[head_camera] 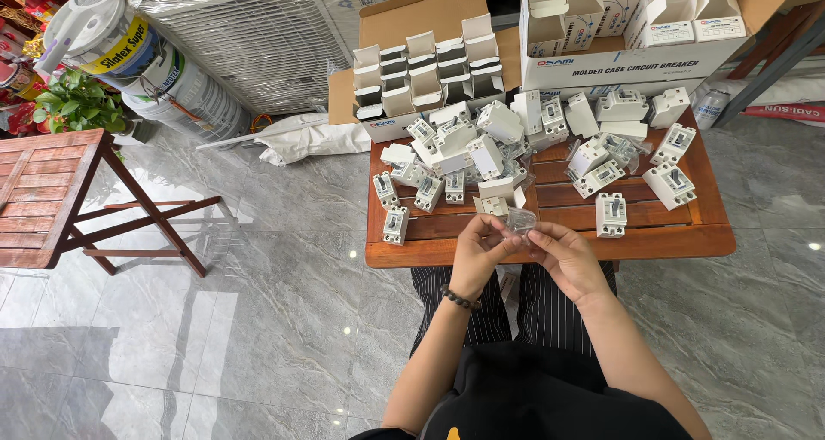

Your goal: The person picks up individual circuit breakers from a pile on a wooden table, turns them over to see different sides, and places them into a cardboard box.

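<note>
**Small clear plastic bag pinched between both hands**

The small clear plastic bag (521, 223) is held between the two hands, just above the near edge of the worktop (670, 238). It is pinched at its left side by the thumb and fingers of the left hand (478, 249), and at its right side by the fingertips of the right hand (563, 255). Both hands are closed on the bag, close together and nearly touching. What lies inside the bag cannot be told. A dark beaded bracelet (461, 299) is worn on the left wrist.

Just beyond the hands, a small white folded carton (497, 196) is seen on the wooden slats. Further out, many white switch units are scattered: one unit (611, 214) lies just beyond the right hand, another (395, 224) stands to the left of the left hand. At the far side of the worktop, an open cardboard box (430, 58) filled with small white cartons is placed, and a larger white box (636, 36) is set to its right. Well off to the left, a second wooden table (51, 191) stands on the grey tiled floor (284, 320).
</note>
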